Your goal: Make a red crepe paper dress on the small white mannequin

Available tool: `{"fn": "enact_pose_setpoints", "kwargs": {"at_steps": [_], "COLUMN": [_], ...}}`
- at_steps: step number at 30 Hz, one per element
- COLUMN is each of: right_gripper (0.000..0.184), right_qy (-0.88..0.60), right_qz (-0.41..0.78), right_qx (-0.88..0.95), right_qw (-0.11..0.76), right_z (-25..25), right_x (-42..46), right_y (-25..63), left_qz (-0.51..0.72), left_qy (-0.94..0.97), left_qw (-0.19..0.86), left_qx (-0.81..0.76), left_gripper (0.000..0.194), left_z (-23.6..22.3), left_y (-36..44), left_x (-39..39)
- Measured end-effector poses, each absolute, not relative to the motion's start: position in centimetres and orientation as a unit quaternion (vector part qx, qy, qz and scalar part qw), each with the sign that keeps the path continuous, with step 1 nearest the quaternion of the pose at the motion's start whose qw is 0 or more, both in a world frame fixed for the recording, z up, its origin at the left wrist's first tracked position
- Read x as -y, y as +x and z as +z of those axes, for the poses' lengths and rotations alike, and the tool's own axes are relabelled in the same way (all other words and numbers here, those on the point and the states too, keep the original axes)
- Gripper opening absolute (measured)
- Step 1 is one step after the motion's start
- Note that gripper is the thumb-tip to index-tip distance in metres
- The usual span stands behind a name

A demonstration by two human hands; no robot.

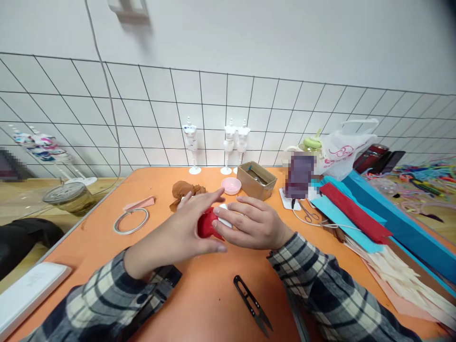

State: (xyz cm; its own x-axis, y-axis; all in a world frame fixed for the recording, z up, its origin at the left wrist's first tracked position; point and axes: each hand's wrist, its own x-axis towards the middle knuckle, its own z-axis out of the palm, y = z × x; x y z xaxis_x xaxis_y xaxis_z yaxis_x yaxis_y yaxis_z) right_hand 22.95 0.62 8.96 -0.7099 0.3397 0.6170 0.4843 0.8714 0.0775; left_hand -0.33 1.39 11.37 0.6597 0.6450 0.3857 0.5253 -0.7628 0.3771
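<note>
My left hand point(188, 225) is raised over the middle of the table, thumb and fingers apart in a wide curve around a piece of red cloth point(205, 224). Facing it, my right hand point(254, 223) has its fingers closed on a small white object point(225, 216), pressed against the red cloth. Fingers cover most of this object, so its kind cannot be made out. Just beyond my left hand lies a crumpled brown cloth point(185, 189). Black thread snips point(252, 304) rest on the table below my hands.
White miniature dress forms point(191, 142) stand by the tiled wall. A pink bowl point(231, 185) and a cardboard box point(257, 180) sit behind my hands. On the orange table point(206, 294), a silvery ring point(131, 221) lies left; a phone point(299, 175), scissors point(309, 213) and folded cloth strips point(356, 212) are right.
</note>
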Motion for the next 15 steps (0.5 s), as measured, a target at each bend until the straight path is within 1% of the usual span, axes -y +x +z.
{"fn": "enact_pose_setpoints", "kwargs": {"at_steps": [1, 3, 5, 6, 7, 9, 11, 12, 14, 15], "right_gripper": [0.027, 0.033, 0.034, 0.032, 0.031, 0.039, 0.048, 0.046, 0.03, 0.02], "right_qy": [-0.23, -0.293, -0.416, -0.475, -0.514, -0.541, -0.549, -0.549, -0.533, -0.523], "right_qz": [-0.132, -0.155, -0.139, -0.104, -0.058, 0.032, 0.077, 0.083, 0.079, 0.066], "right_qx": [0.912, 0.881, 0.831, 0.814, 0.815, 0.833, 0.832, 0.831, 0.84, 0.846], "right_qw": [0.314, 0.338, 0.343, 0.317, 0.26, 0.113, -0.008, -0.039, -0.07, -0.076], "right_z": [9.3, 9.5, 9.1, 8.7, 8.2, 6.7, 5.1, 4.4, 3.2, 2.8], "right_x": [-0.4, 0.6, 2.6, 3.9, 5.2, 7.8, 9.6, 10.0, 10.0, 9.5], "right_y": [22.8, 22.9, 23.4, 23.6, 23.8, 23.7, 23.0, 22.6, 21.7, 21.5], "left_qz": [0.25, 0.254, 0.286, 0.311, 0.339, 0.386, 0.401, 0.398, 0.384, 0.384], "left_qy": [0.902, 0.892, 0.866, 0.846, 0.826, 0.789, 0.772, 0.771, 0.775, 0.779], "left_qw": [0.115, 0.101, 0.089, 0.09, 0.097, 0.123, 0.156, 0.173, 0.195, 0.192], "left_qx": [-0.333, -0.361, -0.401, -0.423, -0.441, -0.462, -0.467, -0.466, -0.462, -0.457], "left_gripper": [0.071, 0.058, 0.058, 0.06, 0.061, 0.06, 0.064, 0.067, 0.071, 0.069], "left_z": [11.4, 11.6, 12.0, 12.2, 12.4, 12.6, 12.6, 12.6, 12.4, 12.3], "left_y": [0.5, 1.3, 1.1, 0.8, 0.4, -0.2, -0.4, -0.3, 0.0, 0.1], "left_x": [-1.2, -1.2, -1.6, -1.9, -2.2, -2.8, -3.2, -3.4, -3.6, -3.7]}}
